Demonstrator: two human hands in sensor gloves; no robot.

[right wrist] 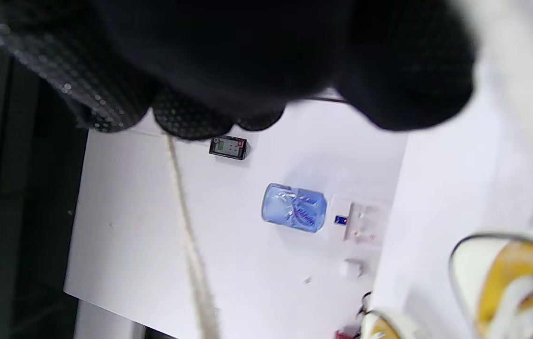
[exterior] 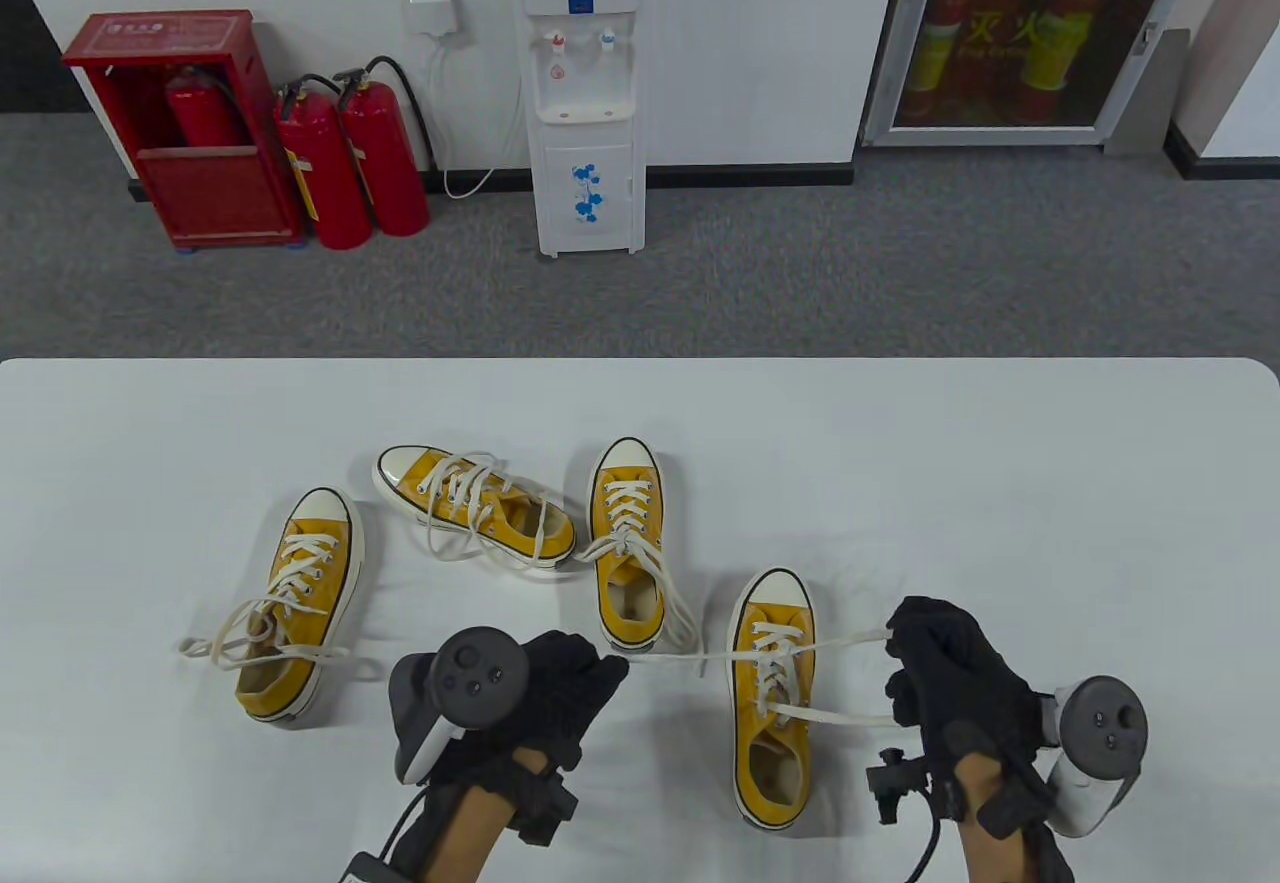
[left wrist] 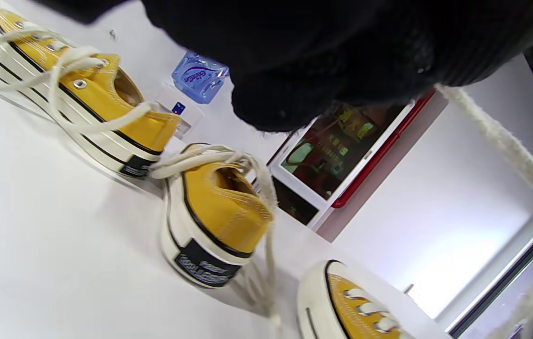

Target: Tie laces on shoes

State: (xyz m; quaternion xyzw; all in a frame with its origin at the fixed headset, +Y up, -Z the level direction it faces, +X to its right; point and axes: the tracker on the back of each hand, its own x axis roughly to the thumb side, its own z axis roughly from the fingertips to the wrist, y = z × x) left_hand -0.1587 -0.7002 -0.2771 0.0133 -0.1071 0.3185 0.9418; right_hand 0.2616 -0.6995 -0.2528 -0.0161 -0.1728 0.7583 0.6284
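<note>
Nearest yellow canvas low-top sneaker (exterior: 770,703) at 5 o'clock on white table (exterior: 1000,483). Left hand (exterior: 560,693) pinching one soft cream cotton lace (exterior: 680,661), pulled taut; right hand (exterior: 940,673) gripping the other. Limp, light, slightly fuzzy: best held near the ends.

The left hand (exterior: 560,688) is held low at the near edge of the table, back turned up, its fingers curled toward the right and closed on a lace end (exterior: 670,661). The right hand (exterior: 945,683) is raised at the near right, fingers bunched and pointed to the far left, where another lace (exterior: 850,639) is pinched at the fingertips. A tracker is strapped to the back of each hand. Both bare forearms are seen entering from the near edge.
</note>
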